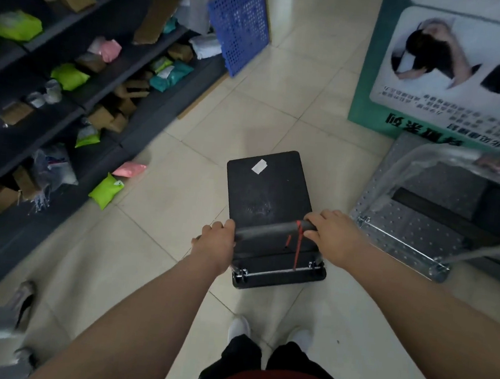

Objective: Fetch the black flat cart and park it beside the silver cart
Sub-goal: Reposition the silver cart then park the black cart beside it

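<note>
The black flat cart stands on the tiled floor in front of me, a white label on its deck. Its padded black handle has a red cord tied near the right end. My left hand grips the handle's left end and my right hand grips the right end. The silver cart, with a studded metal deck and a chrome handle, stands just to the right of the black cart, a narrow gap of floor between them.
Dark shelving packed with parcels lines the left side, with a green bag and a pink bag at its foot. A blue perforated panel leans at the back. A teal printed box stands behind the silver cart.
</note>
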